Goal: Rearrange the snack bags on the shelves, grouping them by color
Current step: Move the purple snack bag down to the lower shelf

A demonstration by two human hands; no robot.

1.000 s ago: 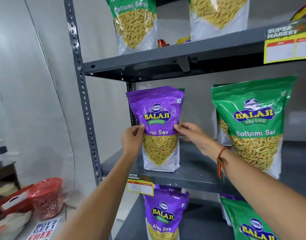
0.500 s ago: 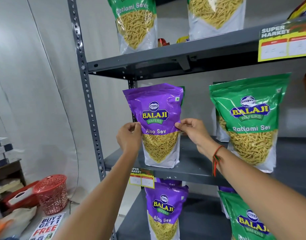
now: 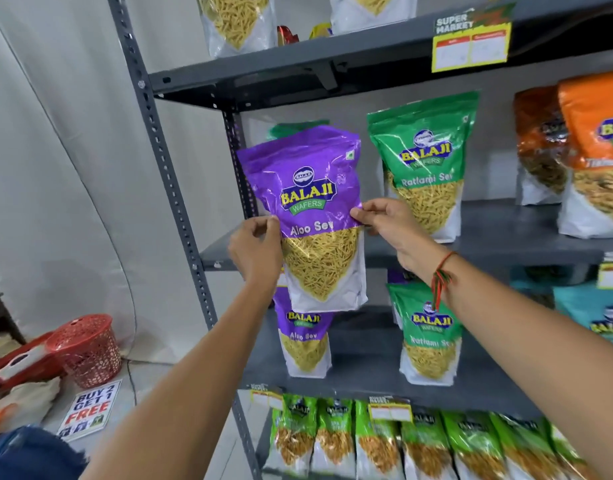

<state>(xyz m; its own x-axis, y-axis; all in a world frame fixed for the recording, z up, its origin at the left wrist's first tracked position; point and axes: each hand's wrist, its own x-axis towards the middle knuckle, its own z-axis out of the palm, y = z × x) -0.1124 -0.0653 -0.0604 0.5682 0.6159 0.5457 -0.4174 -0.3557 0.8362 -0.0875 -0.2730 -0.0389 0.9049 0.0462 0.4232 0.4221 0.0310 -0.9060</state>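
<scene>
I hold a purple Aloo Sev bag in the air in front of the grey shelf. My left hand pinches its left edge and my right hand pinches its right edge. Behind it a green bag top peeks out. A green Ratlami Sev bag stands to the right on the same shelf. One shelf lower stand another purple Aloo Sev bag and a green Ratlami Sev bag.
Orange bags stand at the right of the middle shelf, a teal bag below them. Light green bags fill the bottom shelf. The grey upright post borders the left. A red basket and a sign lie on the floor.
The purple bag has come off the shelf and moved toward me, held by both hands. The view has dropped, showing lower shelves and orange bags at the right.
</scene>
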